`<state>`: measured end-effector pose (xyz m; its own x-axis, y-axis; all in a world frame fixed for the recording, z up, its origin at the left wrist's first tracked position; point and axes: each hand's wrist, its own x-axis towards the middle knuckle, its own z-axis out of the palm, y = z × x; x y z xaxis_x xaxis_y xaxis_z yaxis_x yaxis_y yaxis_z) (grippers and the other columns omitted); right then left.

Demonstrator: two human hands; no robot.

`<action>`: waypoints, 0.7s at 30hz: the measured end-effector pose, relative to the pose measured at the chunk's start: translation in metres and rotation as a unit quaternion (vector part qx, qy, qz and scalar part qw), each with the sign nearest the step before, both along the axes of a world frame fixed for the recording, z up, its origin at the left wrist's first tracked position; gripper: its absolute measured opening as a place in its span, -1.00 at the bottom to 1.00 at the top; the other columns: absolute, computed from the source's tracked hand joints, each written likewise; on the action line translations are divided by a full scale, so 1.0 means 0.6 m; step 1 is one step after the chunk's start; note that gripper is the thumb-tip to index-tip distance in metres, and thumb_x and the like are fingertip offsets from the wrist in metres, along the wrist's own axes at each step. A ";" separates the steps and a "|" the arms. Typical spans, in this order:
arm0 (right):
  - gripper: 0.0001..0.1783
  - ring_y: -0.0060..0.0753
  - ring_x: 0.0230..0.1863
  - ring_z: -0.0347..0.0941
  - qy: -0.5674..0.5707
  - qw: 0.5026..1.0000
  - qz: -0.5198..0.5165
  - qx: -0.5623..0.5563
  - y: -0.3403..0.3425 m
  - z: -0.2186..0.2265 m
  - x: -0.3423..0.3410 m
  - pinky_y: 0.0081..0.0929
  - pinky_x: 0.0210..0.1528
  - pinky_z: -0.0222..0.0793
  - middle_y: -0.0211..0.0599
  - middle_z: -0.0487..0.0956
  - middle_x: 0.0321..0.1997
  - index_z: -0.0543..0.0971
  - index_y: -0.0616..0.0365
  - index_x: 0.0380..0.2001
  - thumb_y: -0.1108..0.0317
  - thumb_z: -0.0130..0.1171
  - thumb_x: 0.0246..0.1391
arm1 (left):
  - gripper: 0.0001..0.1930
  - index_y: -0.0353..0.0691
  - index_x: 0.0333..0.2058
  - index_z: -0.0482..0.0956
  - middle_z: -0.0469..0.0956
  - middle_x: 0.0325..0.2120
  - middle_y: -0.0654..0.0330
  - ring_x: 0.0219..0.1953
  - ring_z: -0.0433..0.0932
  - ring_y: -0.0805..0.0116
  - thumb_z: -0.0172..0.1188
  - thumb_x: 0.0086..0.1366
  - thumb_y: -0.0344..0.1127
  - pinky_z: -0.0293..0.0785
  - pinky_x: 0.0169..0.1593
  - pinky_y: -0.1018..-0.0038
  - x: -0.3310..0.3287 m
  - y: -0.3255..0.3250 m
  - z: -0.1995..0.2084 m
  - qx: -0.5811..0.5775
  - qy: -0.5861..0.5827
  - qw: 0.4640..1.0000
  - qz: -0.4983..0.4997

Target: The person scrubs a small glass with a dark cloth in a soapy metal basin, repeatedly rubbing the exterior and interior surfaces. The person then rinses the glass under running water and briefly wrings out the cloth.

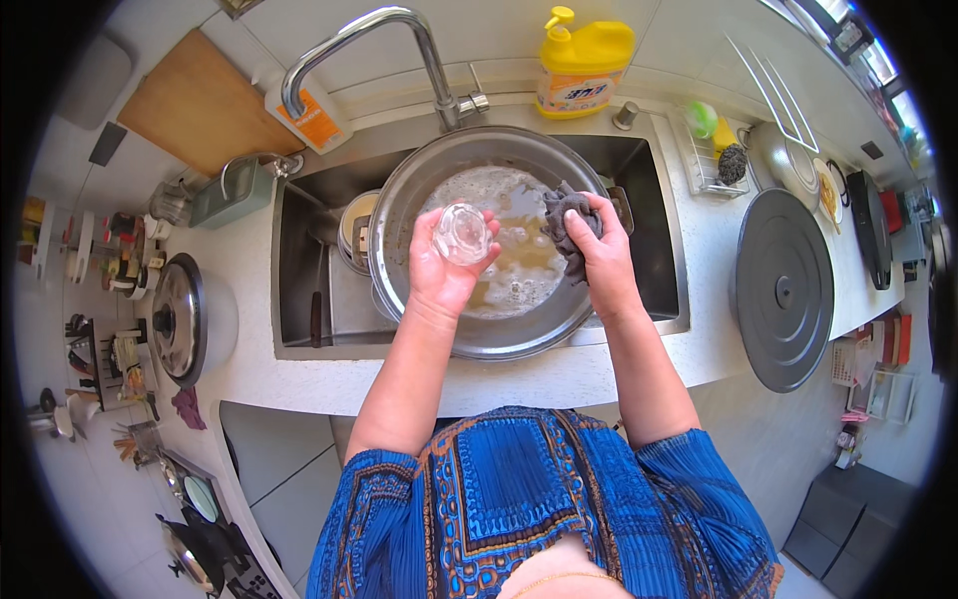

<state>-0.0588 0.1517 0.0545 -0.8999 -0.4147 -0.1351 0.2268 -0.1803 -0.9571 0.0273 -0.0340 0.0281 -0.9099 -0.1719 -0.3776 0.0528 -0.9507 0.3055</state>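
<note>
Over a wide metal basin (pixel 589 317) of cloudy, sudsy water, my left hand (pixel 439 275) holds a small clear glass cup (pixel 462 234), its round end facing up. The fingers curl around the glass from below and the side. To the right, my right hand (pixel 607 255) grips a bunched dark grey cloth (pixel 567 225), with the thumb pressed on top of it. Cloth and glass are apart. The basin sits in the steel sink (pixel 344 334), with stacked dishes (pixel 354 225) partly hidden beside its left wall.
A chrome faucet (pixel 429 50) arches behind the basin. A yellow pump bottle (pixel 584 65) stands at the back. On the right lie a large dark round lid (pixel 785 290) and a wire rack (pixel 714 160) with scrubbers. A lidded pot (pixel 190 319) stands left, near a wooden board (pixel 205 105).
</note>
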 end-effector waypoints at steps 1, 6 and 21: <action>-0.67 -0.60 -0.20 0.46 0.003 1.000 0.005 0.004 -0.003 0.001 0.003 -0.61 -0.10 0.40 -0.38 0.52 -0.18 0.40 0.16 -0.04 0.34 0.12 0.14 | -0.59 -0.25 -0.16 0.50 0.53 -0.19 -0.09 -0.14 0.52 0.02 -0.05 0.24 -0.03 0.52 -0.16 0.17 0.001 -0.003 -0.002 0.012 0.013 1.000 -0.004; -0.67 -0.65 -0.25 0.42 0.006 0.999 0.041 -0.015 -0.037 0.012 0.021 -0.65 -0.17 0.37 -0.42 0.52 -0.25 0.44 0.17 -0.09 0.35 0.20 0.08 | -0.59 -0.20 -0.12 0.49 0.53 -0.18 -0.04 -0.12 0.51 0.08 -0.07 0.25 -0.02 0.48 -0.12 0.15 0.003 0.001 -0.007 0.028 0.033 0.999 -0.016; -0.73 -0.37 -0.24 0.43 0.239 0.962 0.044 0.122 -0.067 0.001 0.027 -0.47 -0.16 0.37 -0.30 0.51 -0.28 0.48 0.14 -0.28 0.41 0.27 -0.11 | -0.63 0.00 -0.12 0.46 0.53 -0.18 0.25 -0.11 0.50 0.33 0.01 0.27 0.10 0.50 -0.14 0.20 -0.009 0.042 0.020 -0.130 -0.068 0.987 -0.062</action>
